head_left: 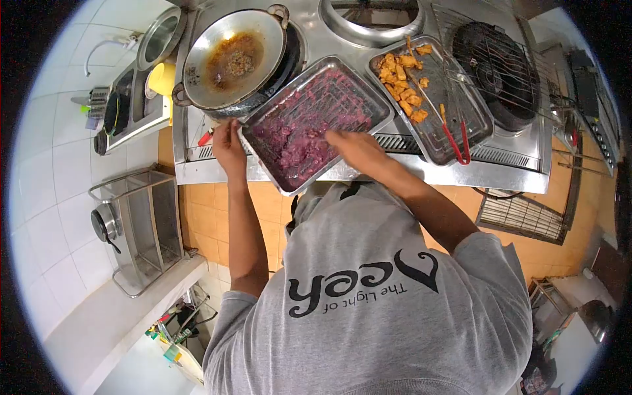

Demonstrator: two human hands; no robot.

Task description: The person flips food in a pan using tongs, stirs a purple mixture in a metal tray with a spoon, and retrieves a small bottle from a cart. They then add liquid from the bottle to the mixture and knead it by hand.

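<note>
A metal tray of wet purple mixture is tilted at the stove's front edge, beside the wok. My left hand is closed on the tray's left corner. Over the tray's right side reaches my right hand, its fingertips at the purple mixture; whether they hold anything is hidden. The wok contains brown oil with dark bits. To the right, a second tray carries orange-brown fried pieces and red-handled tongs.
A burner ring stands behind the trays. Wire racks lie over a dark round pan at the right. A yellow container and a sink are at the left. A red lighter lies near my left hand.
</note>
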